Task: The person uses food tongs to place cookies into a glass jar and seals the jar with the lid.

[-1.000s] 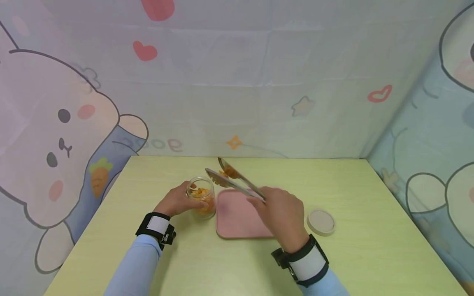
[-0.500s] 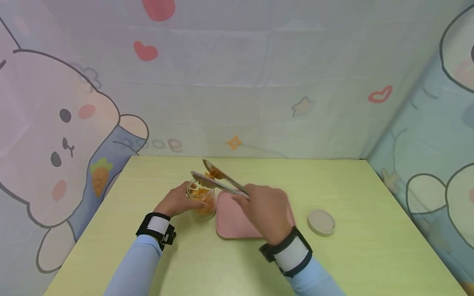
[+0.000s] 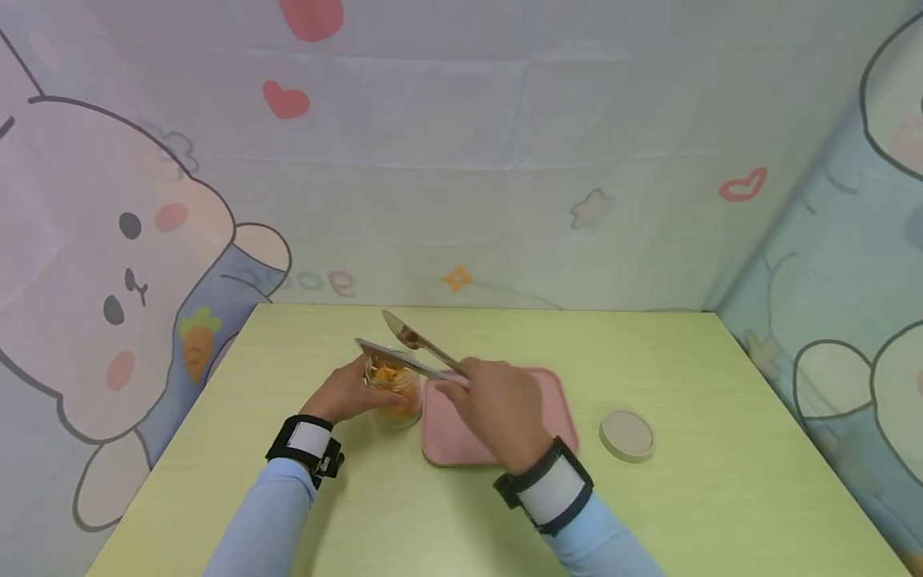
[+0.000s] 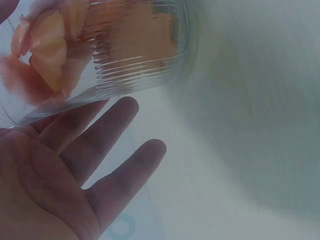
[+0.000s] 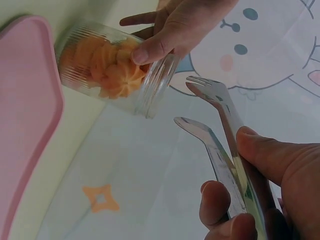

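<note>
My left hand [image 3: 344, 391] grips an open glass jar [image 3: 409, 409] standing on the table, thumb on the near side. In the left wrist view two of its fingers [image 4: 131, 177] stretch away from the ribbed glass. Orange pieces, perhaps citrus segments [image 5: 122, 75], fill the lower part of the jar. My right hand [image 3: 497, 413] holds metal tongs [image 5: 227, 120] by their arms, over the pink tray. The tong tips are spread apart above and behind the jar's mouth. Nothing shows between them in the right wrist view.
A pink rectangular tray [image 3: 551, 401] lies just right of the jar. Farther right, a round pale lid [image 3: 626, 435] rests on the light yellow table [image 3: 721, 497]. A printed cloth [image 3: 447, 160] hangs behind the table.
My right hand has carried the tongs leftward to above the jar. The orange piece between their tips earlier is no longer there. My left hand and the jar stay put.
</note>
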`<state>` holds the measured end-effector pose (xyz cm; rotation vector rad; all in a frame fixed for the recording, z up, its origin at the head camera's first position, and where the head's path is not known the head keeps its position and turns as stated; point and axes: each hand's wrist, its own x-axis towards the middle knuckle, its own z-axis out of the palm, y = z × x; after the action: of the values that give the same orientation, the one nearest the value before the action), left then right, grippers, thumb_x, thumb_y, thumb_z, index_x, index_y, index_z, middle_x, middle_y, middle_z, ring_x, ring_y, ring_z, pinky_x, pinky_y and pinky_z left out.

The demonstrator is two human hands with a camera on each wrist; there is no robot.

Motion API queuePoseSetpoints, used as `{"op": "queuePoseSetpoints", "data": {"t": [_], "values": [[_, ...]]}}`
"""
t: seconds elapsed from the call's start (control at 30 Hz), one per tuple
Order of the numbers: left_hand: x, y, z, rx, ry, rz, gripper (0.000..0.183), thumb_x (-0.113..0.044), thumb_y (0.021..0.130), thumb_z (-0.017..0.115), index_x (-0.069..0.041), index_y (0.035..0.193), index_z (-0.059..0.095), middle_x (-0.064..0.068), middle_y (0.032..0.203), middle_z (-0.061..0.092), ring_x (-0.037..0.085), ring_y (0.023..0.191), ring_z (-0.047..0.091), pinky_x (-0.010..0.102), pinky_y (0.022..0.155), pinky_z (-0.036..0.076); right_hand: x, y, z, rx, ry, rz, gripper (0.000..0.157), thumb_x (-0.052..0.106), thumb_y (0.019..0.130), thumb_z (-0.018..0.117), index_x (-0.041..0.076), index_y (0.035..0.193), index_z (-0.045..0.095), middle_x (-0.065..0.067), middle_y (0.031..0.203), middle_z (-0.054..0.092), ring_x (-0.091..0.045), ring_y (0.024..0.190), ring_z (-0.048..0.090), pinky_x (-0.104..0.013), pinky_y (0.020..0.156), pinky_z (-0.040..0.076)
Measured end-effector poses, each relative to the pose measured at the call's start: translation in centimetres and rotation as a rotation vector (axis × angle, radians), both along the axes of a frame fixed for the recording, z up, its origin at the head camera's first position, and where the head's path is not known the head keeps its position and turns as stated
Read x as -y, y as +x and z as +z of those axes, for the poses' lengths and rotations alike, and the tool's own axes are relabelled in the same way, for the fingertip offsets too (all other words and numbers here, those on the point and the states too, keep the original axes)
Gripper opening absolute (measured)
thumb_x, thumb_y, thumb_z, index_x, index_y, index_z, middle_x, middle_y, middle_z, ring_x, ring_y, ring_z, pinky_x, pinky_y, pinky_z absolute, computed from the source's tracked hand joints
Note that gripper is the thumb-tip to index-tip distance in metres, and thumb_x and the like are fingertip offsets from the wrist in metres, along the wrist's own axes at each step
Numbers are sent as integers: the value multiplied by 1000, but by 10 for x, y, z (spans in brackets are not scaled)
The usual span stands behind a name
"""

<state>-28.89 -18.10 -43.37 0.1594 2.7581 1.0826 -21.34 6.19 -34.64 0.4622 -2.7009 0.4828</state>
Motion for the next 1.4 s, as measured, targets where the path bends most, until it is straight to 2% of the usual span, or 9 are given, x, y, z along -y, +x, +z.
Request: {"op": "queuePoseSetpoints", "data": {"t": [0.2, 0.4, 0.57, 0.83, 0.93, 1.2, 1.4], "values": [[-2, 2, 4, 11, -2, 12, 104, -60, 62, 78, -5, 140, 39, 17, 129, 58, 32, 114, 52, 54, 95, 44, -8, -2, -3, -65, -3, -27, 39, 54, 83, 63, 16, 75, 70, 4, 48, 50, -12, 39, 43, -27, 33, 28], [-2, 4, 6, 8, -10, 2, 101, -59, 65, 77, -4, 140, 39, 19, 130, 57, 32, 114, 52, 53, 95, 44, -17, -3, -5, -106, 9, -37, 41, 56, 82, 64, 16, 72, 69, 5, 45, 48, -12, 38, 42, -29, 33, 29], [-1, 3, 3, -5, -15, 2, 100, -59, 65, 76, -3, 139, 40, 19, 129, 58, 32, 114, 52, 54, 94, 44, -25, -5, -5, -94, -17, -64, 41, 54, 81, 66, 14, 70, 66, 3, 44, 46, -15, 39, 44, -30, 32, 31], [-2, 3, 2, -17, -10, -5, 98, -58, 65, 77, -4, 138, 42, 19, 128, 58, 33, 114, 52, 54, 93, 44, -44, -9, -4, -103, -33, -146, 49, 56, 76, 69, 13, 58, 53, 1, 43, 39, -20, 37, 44, -33, 30, 28], [-2, 3, 2, -18, -10, -8, 99, -58, 65, 77, -3, 139, 41, 19, 128, 58, 33, 114, 51, 54, 93, 44, -54, -11, -8, -71, -30, -178, 50, 56, 78, 68, 13, 58, 53, 1, 44, 41, -20, 37, 44, -32, 30, 28], [-2, 3, 1, -15, -10, -7, 97, -57, 66, 77, -4, 139, 41, 18, 126, 59, 32, 111, 52, 53, 91, 45, -81, -12, -19, 100, -62, -267, 42, 51, 81, 67, 10, 69, 62, -3, 52, 52, -23, 44, 50, -34, 32, 31], [-2, 4, 2, -14, -4, -6, 96, -57, 66, 77, -4, 138, 41, 18, 126, 59, 32, 111, 52, 53, 91, 45, -96, -14, -36, 154, -78, -310, 41, 46, 81, 69, 8, 68, 62, -6, 52, 55, -22, 45, 51, -33, 33, 32]]}}
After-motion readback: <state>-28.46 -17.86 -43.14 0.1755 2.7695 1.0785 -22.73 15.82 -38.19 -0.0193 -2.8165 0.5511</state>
